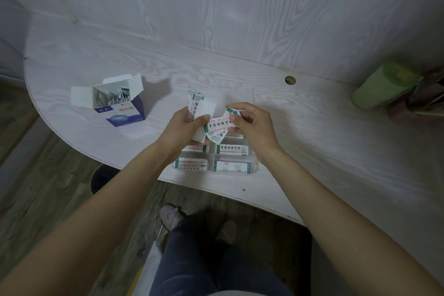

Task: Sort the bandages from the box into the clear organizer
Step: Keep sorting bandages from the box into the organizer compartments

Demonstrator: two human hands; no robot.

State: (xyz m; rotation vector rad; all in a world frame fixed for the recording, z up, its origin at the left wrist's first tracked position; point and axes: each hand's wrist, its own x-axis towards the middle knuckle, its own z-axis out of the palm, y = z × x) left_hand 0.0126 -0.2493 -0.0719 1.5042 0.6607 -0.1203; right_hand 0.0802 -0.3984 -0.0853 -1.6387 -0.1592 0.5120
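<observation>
Closest to the camera are the person's legs (192, 259) in dark trousers and two shoes (171, 216) on the wood floor (48, 187). Two bare arms reach up over the edge of the white table (336, 151). Just past that edge sits the clear organizer (252, 168). Its near compartments each hold wrapped bandages (231, 166) lying flat, with green and red print on white. Both hands hover above the organizer. The left hand (182, 127) has its fingers and thumb curled around a fanned bunch of wrapped strips (199, 106) that stick up past its thumb. The right hand (252, 125) pinches one strip (219, 125) between thumb and fingers, and that strip touches the bunch in the left hand. Further left on the table, well apart from the hands, stands the box (120, 106). It is blue and white, its flaps are open, and more strips show inside. Past the organizer is a small round hole (290, 80) in the table. Far to the right a green bottle (384, 86) leans beside some dark things. Behind it all is a pale wood wall (240, 7).
</observation>
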